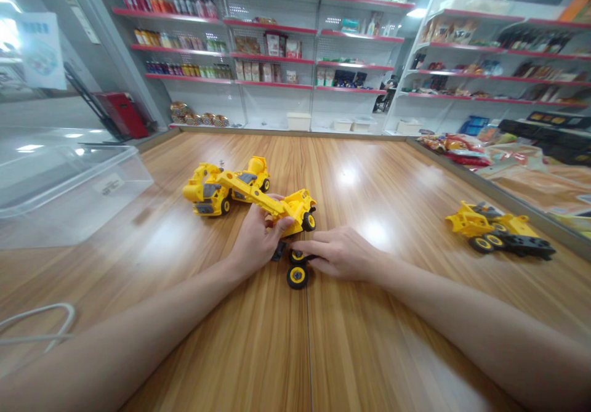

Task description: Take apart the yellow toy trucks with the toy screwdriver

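My left hand (255, 239) is closed round a yellow toy construction truck (295, 207) with a long boom that reaches up to the left. Its thumb lies across the yellow body. My right hand (344, 253) is closed, its fingertips on a black chassis part with black wheels that have yellow hubs, such as this wheel (297, 276), just below the truck body. My fingers partly hide where chassis and body meet, so I cannot tell whether they are joined. Behind the boom stand a yellow toy vehicle (207, 191) and a toy mixer truck (257, 172).
To the right lies another yellow toy truck (496, 227) with a black chassis. A clear plastic bin (115, 184) stands at the left, above a white cable (64, 319). Packaged goods (466, 144) lie beyond the table's right edge, and stocked shelves (272, 61) line the back.
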The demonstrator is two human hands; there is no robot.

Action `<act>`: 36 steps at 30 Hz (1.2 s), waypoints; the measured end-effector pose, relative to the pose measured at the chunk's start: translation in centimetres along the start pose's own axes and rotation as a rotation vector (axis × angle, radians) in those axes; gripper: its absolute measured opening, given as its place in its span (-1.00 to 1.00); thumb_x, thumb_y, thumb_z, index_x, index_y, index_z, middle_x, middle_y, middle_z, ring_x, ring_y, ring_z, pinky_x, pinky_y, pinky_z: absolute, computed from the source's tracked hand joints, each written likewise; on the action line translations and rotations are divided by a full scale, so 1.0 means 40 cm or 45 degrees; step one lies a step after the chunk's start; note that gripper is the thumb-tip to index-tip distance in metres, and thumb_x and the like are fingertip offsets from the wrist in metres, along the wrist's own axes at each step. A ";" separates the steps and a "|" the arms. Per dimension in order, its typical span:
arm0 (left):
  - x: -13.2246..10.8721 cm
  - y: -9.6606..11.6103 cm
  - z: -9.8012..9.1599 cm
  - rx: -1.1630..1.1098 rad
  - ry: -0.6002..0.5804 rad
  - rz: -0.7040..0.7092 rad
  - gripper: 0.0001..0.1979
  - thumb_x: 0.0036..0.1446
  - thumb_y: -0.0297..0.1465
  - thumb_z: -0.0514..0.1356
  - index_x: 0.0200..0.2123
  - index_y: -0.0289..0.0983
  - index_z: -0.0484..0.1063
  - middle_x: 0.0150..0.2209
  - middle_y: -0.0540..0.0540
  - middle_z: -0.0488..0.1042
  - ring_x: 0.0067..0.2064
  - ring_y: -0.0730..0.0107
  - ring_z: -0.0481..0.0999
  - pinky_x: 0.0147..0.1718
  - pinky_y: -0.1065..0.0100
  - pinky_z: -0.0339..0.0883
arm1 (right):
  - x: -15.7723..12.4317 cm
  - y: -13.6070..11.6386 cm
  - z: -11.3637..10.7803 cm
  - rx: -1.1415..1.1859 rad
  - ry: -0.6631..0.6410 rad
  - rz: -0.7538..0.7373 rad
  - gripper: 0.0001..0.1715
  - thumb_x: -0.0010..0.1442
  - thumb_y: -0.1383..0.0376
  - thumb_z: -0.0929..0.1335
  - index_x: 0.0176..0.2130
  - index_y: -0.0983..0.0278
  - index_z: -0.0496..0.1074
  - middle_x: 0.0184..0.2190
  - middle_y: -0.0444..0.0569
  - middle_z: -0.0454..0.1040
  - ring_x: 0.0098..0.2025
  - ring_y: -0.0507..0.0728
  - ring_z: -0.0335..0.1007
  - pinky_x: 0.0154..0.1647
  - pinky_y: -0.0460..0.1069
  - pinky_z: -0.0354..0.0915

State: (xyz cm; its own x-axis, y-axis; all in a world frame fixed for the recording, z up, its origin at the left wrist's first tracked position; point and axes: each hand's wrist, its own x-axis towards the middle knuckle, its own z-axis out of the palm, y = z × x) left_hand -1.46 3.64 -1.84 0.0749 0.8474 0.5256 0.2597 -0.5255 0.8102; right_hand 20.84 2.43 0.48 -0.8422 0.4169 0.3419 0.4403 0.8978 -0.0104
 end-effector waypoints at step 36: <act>0.001 0.004 0.004 -0.022 0.021 -0.011 -0.66 0.18 -0.27 0.23 -0.01 -0.19 0.28 0.02 -0.17 0.36 -0.02 0.20 0.47 -0.13 0.18 0.48 | 0.003 -0.012 -0.007 0.074 -0.022 0.027 -0.68 0.23 0.40 0.29 -0.02 0.24 0.44 -0.11 0.01 0.45 -0.29 0.05 0.43 -0.38 -0.09 0.31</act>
State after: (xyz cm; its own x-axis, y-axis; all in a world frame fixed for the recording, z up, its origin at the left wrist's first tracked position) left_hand -1.25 3.61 -1.73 0.0569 0.8507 0.5225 0.2438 -0.5194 0.8190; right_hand 20.63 2.02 0.78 -0.8384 0.4379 0.3246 0.4396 0.8953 -0.0722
